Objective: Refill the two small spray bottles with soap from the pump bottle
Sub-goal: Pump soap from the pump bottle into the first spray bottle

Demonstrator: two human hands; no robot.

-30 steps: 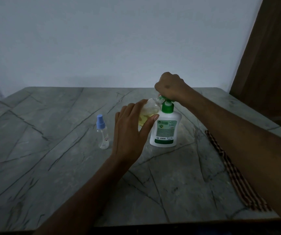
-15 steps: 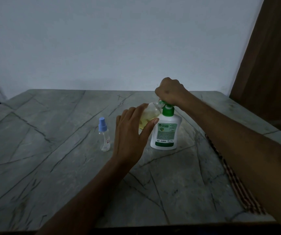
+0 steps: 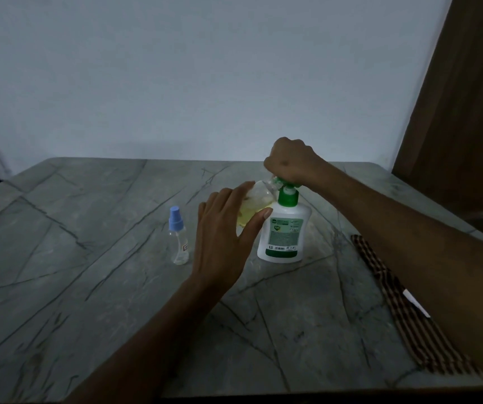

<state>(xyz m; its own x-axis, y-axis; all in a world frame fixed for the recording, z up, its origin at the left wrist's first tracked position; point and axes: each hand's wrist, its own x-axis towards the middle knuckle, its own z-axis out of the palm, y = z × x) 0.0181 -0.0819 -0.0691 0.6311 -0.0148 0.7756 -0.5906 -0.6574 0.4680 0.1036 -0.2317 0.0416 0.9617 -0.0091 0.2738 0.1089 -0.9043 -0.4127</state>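
The pump bottle (image 3: 284,228) stands upright on the stone table (image 3: 88,287), and everything here is arranged around it. The right hand (image 3: 288,161) sits on top of it as a closed fist curled over the green pump head, probably to press soap out. The left hand (image 3: 222,237) holds an open spray bottle (image 3: 256,205) just left of the pump bottle, fingers and thumb wrapped round its body, tilted so that its mouth meets the spout; that tilt looks chosen to catch the soap. Yellowish liquid already fills part of it. The second spray bottle (image 3: 178,239), with its blue cap on and looking empty, waits upright further left of the pump bottle, apart from both hands. A striped cloth (image 3: 395,301) lies on the table to the pump bottle's right, under the right forearm. Behind it rises a plain pale wall (image 3: 205,68), with a brown wooden panel (image 3: 468,112) at far right; the room is dim.
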